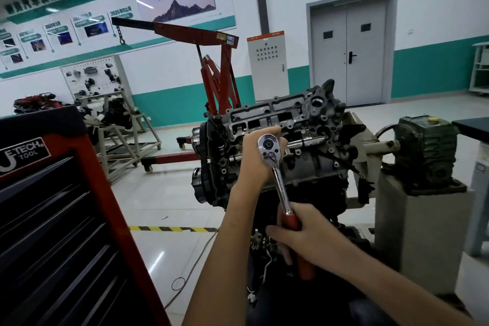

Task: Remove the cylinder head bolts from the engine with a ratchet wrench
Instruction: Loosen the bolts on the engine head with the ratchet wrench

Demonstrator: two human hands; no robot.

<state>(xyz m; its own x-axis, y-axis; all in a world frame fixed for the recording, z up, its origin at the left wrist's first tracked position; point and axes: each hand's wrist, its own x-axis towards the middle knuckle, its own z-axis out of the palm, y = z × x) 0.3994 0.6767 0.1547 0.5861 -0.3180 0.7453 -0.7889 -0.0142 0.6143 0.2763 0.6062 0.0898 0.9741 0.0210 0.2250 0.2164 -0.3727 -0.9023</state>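
The engine point(304, 124) sits on a stand at centre, its cylinder head turned toward me. A chrome ratchet wrench point(275, 167) with a red handle points at the head, its round head over the engine's near face. My left hand point(258, 156) curls around behind the ratchet head, steadying it. My right hand point(299, 230) grips the red handle lower down. The socket and the bolt under it are hidden behind the ratchet head and my left hand.
A red and black tool cabinet point(53, 219) stands close on my left. A red engine hoist point(217, 74) is behind the engine. A grey gearbox point(423, 151) on a pedestal sits to the right. Yellow-black floor tape point(169, 229) runs under my left arm.
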